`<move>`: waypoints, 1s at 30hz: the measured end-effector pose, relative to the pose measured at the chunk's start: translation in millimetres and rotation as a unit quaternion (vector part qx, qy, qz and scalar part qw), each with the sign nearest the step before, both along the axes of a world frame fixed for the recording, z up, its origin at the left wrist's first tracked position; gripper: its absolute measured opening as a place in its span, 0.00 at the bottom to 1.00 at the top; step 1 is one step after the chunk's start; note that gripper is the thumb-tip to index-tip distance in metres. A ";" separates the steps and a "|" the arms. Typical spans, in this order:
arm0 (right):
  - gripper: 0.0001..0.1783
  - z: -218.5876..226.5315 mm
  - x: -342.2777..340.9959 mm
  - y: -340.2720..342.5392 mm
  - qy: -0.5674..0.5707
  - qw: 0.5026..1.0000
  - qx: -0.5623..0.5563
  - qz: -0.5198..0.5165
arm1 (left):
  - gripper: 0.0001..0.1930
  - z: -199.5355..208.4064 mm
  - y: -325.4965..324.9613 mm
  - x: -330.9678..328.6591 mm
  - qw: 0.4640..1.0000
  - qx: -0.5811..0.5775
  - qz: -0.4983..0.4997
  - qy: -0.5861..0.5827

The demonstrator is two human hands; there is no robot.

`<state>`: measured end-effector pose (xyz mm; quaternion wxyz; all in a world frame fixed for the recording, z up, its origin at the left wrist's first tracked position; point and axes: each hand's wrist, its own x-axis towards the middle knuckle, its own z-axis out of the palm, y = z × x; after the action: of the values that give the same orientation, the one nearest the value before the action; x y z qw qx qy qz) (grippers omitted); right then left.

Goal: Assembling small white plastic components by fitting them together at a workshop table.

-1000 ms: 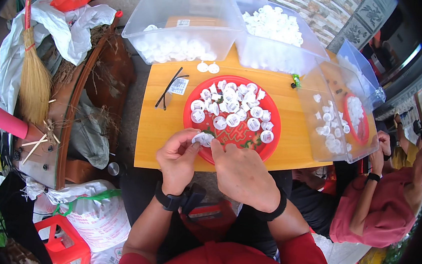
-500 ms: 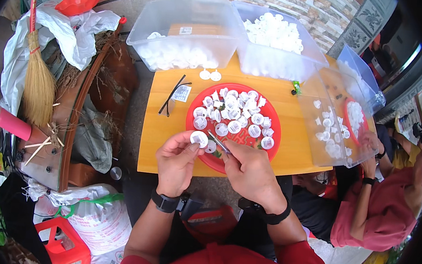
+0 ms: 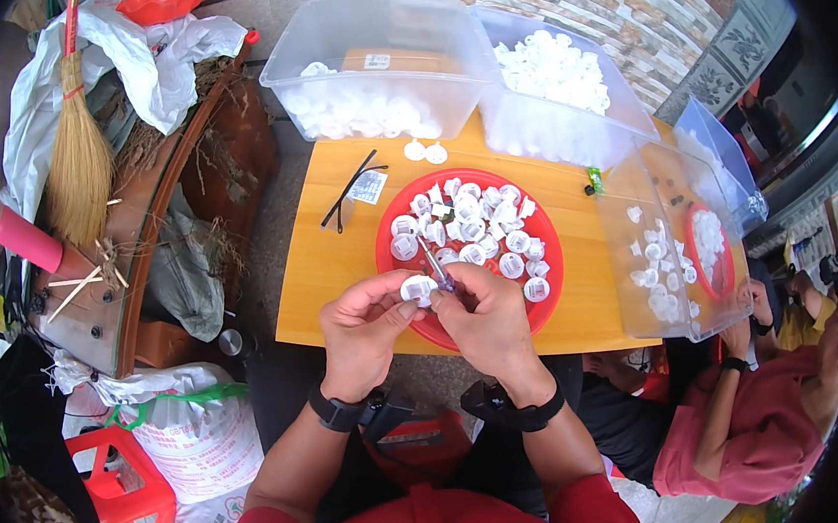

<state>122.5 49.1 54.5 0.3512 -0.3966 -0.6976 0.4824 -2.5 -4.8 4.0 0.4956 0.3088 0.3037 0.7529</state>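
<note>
Head view: left hand [image 3: 361, 328] fingers pinch white cap [image 3: 417, 288]; right hand [image 3: 490, 318] fingers grip thin tool [image 3: 434, 266].

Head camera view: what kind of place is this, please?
Probably a small informal workshop for hand assembly: a wooden table holds a red tray of white plastic caps, clear bins hold more, and a broom stands nearby.

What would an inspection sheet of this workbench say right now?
Surface: wooden table, mostly covered.
Job's things: white cap pinched in left hand; thin tool in right hand, its tip at the cap; red plate of caps.
Clutter: clear bins of white parts, glasses, small tag.
Hands: both closed on their things.
Cables: nothing seen.
Surroundings: broom, sacks, red stool, a person in red at right.
</note>
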 end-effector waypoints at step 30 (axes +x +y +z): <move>0.24 27.6 29.9 -23.4 -0.342 0.878 0.318 0.103 | 0.15 -1.0 1.4 0.3 0.992 0.011 0.016 0.123</move>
<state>152.4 25.7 82.1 0.1464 -0.3298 -0.9270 0.1024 -2.2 -3.4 2.9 0.4391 0.3998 0.3587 0.7202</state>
